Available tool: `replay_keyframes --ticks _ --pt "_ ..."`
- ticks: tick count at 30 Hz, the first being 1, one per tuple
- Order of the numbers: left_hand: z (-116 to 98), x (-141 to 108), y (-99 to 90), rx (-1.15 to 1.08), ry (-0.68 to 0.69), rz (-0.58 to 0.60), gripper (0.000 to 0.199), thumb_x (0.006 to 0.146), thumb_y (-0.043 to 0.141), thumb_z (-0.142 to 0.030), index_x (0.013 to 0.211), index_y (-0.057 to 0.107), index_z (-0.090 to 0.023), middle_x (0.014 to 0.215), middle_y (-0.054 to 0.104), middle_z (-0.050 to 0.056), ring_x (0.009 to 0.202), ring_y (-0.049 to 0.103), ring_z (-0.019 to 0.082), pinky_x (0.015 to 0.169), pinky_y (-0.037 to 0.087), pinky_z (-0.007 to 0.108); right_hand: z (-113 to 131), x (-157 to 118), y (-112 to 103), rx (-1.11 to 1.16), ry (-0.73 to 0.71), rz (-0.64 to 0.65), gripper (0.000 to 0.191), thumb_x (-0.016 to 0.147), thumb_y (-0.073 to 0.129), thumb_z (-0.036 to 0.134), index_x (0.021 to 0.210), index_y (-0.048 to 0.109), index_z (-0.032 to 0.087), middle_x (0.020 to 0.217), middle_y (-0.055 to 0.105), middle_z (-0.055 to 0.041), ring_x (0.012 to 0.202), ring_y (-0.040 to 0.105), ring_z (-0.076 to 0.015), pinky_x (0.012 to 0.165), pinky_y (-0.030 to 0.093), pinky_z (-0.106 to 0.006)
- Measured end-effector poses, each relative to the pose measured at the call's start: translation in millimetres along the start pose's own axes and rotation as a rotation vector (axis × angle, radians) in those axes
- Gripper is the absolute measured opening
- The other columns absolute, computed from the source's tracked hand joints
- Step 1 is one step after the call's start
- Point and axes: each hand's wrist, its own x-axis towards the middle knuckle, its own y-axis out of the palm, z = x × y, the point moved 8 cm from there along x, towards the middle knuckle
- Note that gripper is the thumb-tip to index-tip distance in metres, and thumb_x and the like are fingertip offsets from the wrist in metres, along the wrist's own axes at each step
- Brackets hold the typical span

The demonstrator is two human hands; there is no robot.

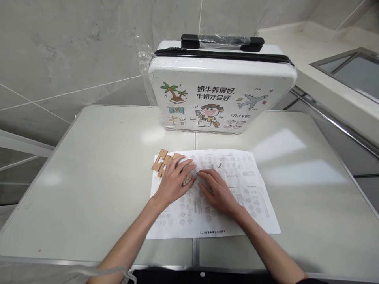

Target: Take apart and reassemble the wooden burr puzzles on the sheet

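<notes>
Several flat wooden pieces with cut-outs (160,160) lie in an overlapping row on the upper left of a printed instruction sheet (213,221). My left hand (175,178) rests over the right part of that row, its fingers spread and partly hiding the pieces. Just to its right, my right hand (217,190) is on the sheet with fingers stretched out and slightly bent, their tips close to the pieces by my left hand. Nothing shows in its grasp. The sheet carries small line drawings and rows of text.
Behind the sheet a white suitcase (183,75) with cartoon prints stands upright in clear plastic. The pale folding table (89,169) has a metal seam down its middle. A tiled wall (89,47) rises behind, and a counter (334,79) runs along the right.
</notes>
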Motion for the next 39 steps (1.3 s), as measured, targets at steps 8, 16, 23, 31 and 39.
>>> replay_keyframes --ticks 8,16,23,31,39 --pt "-12 0 -13.7 0.039 0.047 -0.172 0.033 0.098 0.066 -0.013 0.128 0.067 -0.026 0.138 0.068 0.011 0.137 0.057 0.035 0.111 0.05 0.056 -4 -1 0 0.021 0.011 -0.013 0.032 0.109 0.055 0.017 0.139 0.056 0.027 0.13 0.068 -0.0131 0.12 0.067 -0.031 0.1 0.059 -0.051" --pt "-51 -16 19.5 -0.076 0.326 0.02 0.023 0.097 0.05 -0.007 0.082 0.061 -0.021 0.071 0.068 -0.003 0.056 0.057 0.014 0.052 0.041 0.029 -13 -2 0 0.107 0.111 -0.024 0.016 0.109 0.053 0.018 0.117 0.064 0.026 0.103 0.072 -0.0075 0.093 0.071 -0.0257 0.08 0.059 -0.04" --pt "-49 -15 32.7 -0.078 0.268 0.136 0.023 0.094 0.049 -0.008 0.083 0.065 -0.019 0.074 0.071 0.0 0.058 0.059 0.015 0.05 0.036 0.031 -17 -2 2 0.103 0.156 0.003 0.015 0.108 0.053 0.018 0.112 0.066 0.026 0.098 0.075 -0.006 0.09 0.072 -0.0249 0.078 0.056 -0.039" --pt "-44 -15 35.4 -0.109 0.213 0.189 0.025 0.095 0.047 -0.009 0.085 0.068 -0.018 0.078 0.074 0.0 0.061 0.061 0.015 0.053 0.037 0.029 -18 -2 3 0.114 0.174 0.016 0.015 0.108 0.053 0.019 0.111 0.066 0.026 0.097 0.075 -0.0061 0.089 0.072 -0.0248 0.078 0.056 -0.038" --pt "-42 -14 35.0 -0.119 0.183 0.211 0.024 0.091 0.049 -0.005 0.083 0.068 -0.018 0.079 0.073 0.0 0.061 0.06 0.014 0.052 0.035 0.029 -18 -1 4 0.125 0.179 0.026 0.015 0.108 0.053 0.018 0.112 0.066 0.026 0.099 0.076 -0.0059 0.09 0.072 -0.0253 0.078 0.057 -0.039"
